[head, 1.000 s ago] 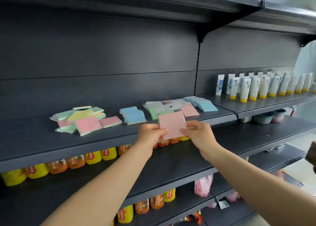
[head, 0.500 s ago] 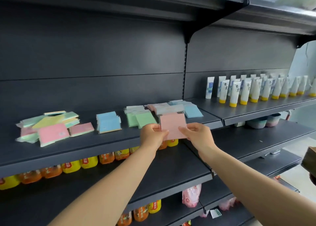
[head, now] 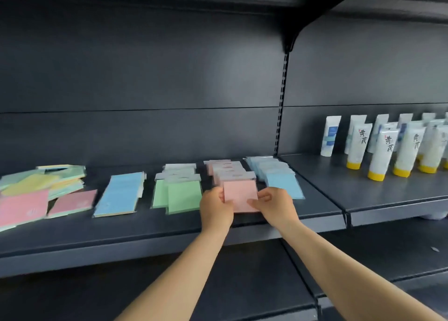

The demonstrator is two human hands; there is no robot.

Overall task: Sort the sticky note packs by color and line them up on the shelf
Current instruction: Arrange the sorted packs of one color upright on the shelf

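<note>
Your left hand [head: 214, 205] and right hand [head: 274, 205] pinching a pink pack [head: 240, 195] between curled fingers, at the front of the pink row [head: 226, 169], green row [head: 179, 189] beyond your left fingers, blue row [head: 278, 175] beyond your right, all on the shelf [head: 145, 233].

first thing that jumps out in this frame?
Both hands at centre: the left hand and right hand pinch a pink pack at the front of the pink row on the dark shelf, between the green row and the blue row. Far left lies an unsorted mixed pile; far right stand white tubes with yellow caps.
</note>
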